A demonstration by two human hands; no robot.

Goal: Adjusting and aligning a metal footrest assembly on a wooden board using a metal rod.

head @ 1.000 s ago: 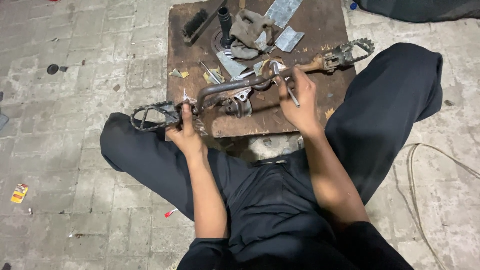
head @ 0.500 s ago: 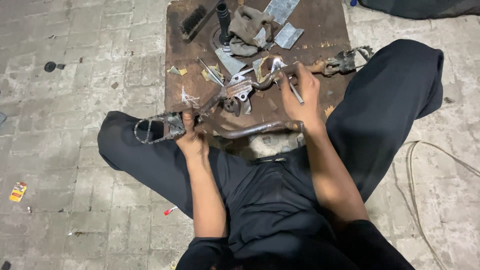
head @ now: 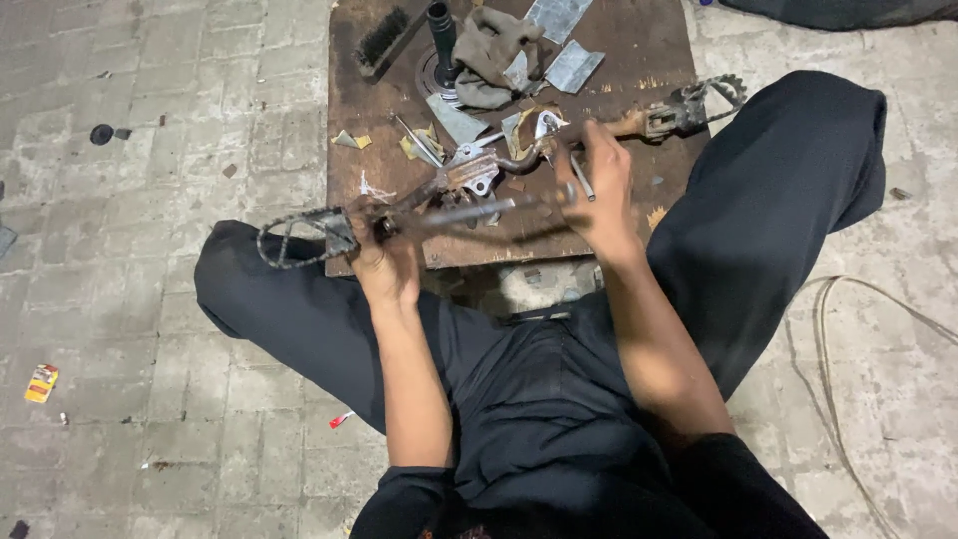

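The left hand (head: pixel 384 262) is gripping the footrest bar (head: pixel 469 185) near its left peg, holding it just above the board (head: pixel 639 60). The right hand (head: pixel 597 190) is grasping a small tool (head: pixel 580 180) against the bar's middle, near the rag (head: pixel 494 55).

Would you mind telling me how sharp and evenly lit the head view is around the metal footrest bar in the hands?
In the head view, light is dim and flat, brighter on the paving at left; the right hand and the rod beside it are smeared by motion blur, the left hand and the footrest bar are softer than the wooden board, and the bar casts a faint shadow on the board.
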